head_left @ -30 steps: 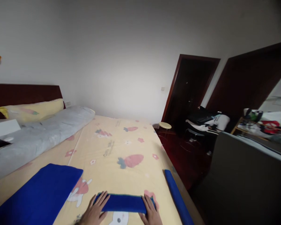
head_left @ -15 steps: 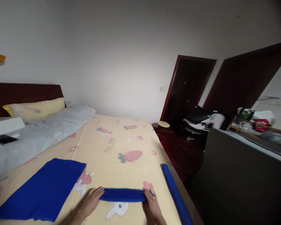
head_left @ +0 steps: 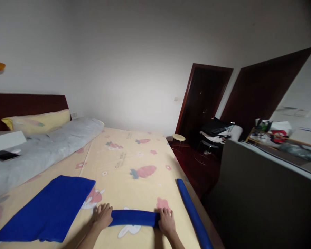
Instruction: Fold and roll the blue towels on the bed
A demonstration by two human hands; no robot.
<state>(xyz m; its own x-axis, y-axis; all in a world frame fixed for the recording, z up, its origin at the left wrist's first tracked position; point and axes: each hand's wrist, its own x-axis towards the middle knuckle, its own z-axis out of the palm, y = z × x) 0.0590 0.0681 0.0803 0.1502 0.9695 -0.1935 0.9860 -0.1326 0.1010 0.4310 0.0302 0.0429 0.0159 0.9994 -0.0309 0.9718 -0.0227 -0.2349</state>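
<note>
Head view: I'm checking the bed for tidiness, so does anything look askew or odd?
Nothing damaged or spilled. One rolled blue towel lies along the bed's right edge, close to slipping off. Both hands, left hand and right hand, press a second blue roll.

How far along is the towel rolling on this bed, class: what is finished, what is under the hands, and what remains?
Done: one rolled blue towel lies along the bed's right edge. In hand: the left hand and right hand press on the ends of a second blue roll, which looks tightly rolled on the yellow sheet. Left: a flat folded blue towel lies to the left, not yet rolled.
</note>
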